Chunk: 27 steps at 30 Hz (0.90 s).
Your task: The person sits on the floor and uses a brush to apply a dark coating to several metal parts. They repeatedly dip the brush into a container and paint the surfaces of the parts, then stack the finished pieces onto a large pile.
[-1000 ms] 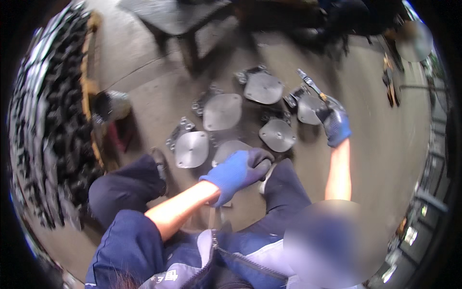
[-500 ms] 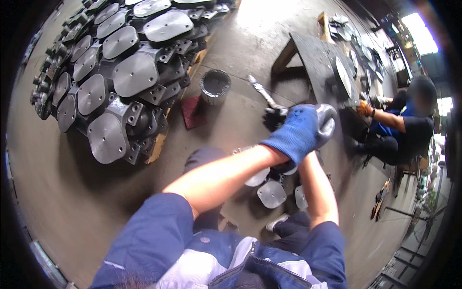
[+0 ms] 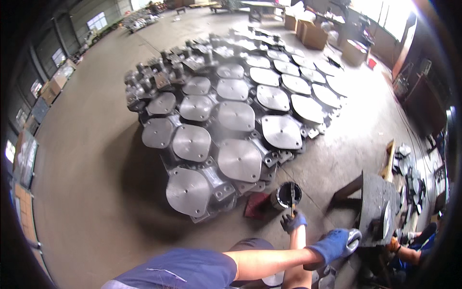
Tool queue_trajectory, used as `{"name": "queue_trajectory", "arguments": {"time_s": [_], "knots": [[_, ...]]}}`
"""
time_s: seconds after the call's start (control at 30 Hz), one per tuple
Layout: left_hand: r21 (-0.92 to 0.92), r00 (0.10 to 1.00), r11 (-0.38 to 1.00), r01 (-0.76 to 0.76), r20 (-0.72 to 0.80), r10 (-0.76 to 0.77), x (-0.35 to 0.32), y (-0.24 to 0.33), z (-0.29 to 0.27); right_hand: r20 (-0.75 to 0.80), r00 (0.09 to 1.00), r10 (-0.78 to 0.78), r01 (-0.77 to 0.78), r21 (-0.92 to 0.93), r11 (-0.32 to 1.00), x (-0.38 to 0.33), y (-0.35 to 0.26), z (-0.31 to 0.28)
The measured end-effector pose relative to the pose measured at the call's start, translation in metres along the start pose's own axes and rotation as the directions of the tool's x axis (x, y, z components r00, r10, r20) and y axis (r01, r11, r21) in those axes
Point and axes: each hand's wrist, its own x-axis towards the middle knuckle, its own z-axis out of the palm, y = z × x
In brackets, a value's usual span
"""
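Observation:
My right hand (image 3: 293,222), in a dark-coated blue glove, grips the handle of a paintbrush (image 3: 292,206) whose head is down in a round can (image 3: 275,198) with dark contents. My left forearm crosses over the right one. At its end my left hand (image 3: 337,245), gloved in blue with shiny grey coating on the fingers, is closed; whatever lies inside it is hidden. Beyond the can rises a large stack of metal brackets with rounded flat plates (image 3: 239,160). A dark red flat piece (image 3: 256,205) lies beside the can.
A dark metal bench (image 3: 378,204) stands to the right, with a round plate (image 3: 386,219) upright at it. A co-worker's orange-gloved hand (image 3: 394,244) is near that plate. More metal parts (image 3: 409,173) lie farther right. Cardboard boxes (image 3: 315,34) stand at the back.
My view has swung up and left, showing more of the stack. My right hand has moved away from the left, and the brush now dips into the can. My left hand stays closed.

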Motion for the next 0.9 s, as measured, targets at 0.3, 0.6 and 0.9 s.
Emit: {"name": "queue_trajectory", "arguments": {"time_s": [0.3,0.6,0.9], "knots": [[0.091,0.997,0.993,0.07,0.021,-0.072,0.0,-0.003,0.016,-0.016,0.988,-0.156,0.137,-0.396,0.908,-0.084,-0.002,-0.04],[0.117,0.995,0.993,0.013,0.096,-0.024,-0.02,0.039,0.053,0.231,0.608,-0.76,0.712,-0.582,0.393,-0.301,0.048,-0.262],[0.306,0.942,0.92,-0.245,0.3,0.151,-0.035,0.053,0.086,-0.182,-0.003,-0.983,0.237,-0.955,0.176,-0.369,0.12,-0.456]]}}
